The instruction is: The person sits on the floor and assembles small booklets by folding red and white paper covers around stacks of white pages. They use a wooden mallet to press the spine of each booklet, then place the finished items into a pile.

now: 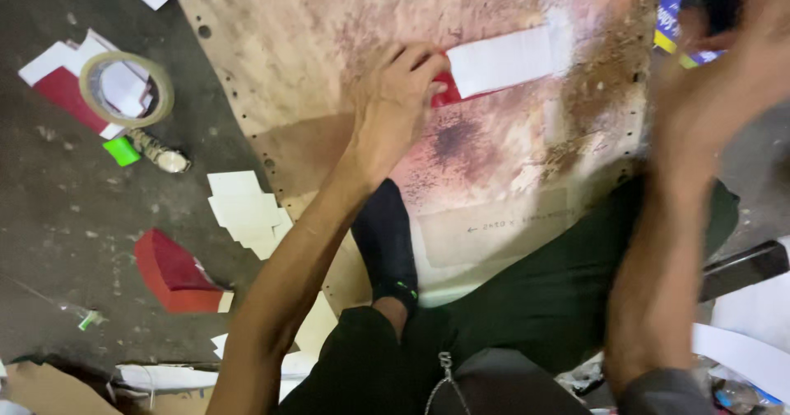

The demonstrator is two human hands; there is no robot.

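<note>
My left hand (395,102) reaches forward onto a stained wooden board (329,28) and presses its fingers on the red end of a red-and-white paper strip (502,59) lying flat there. My right hand (724,77) is raised at the right edge, blurred by motion, and nothing is visibly held in it. My black-socked foot (387,246) and dark trousers (535,308) rest on the board's near edge.
On the grey floor to the left lie a roll of tape (126,88), a wristwatch (160,153), a green scrap (122,151), white paper pieces (245,209) and a red folded card piece (171,273). More white sheets (741,349) sit at lower right.
</note>
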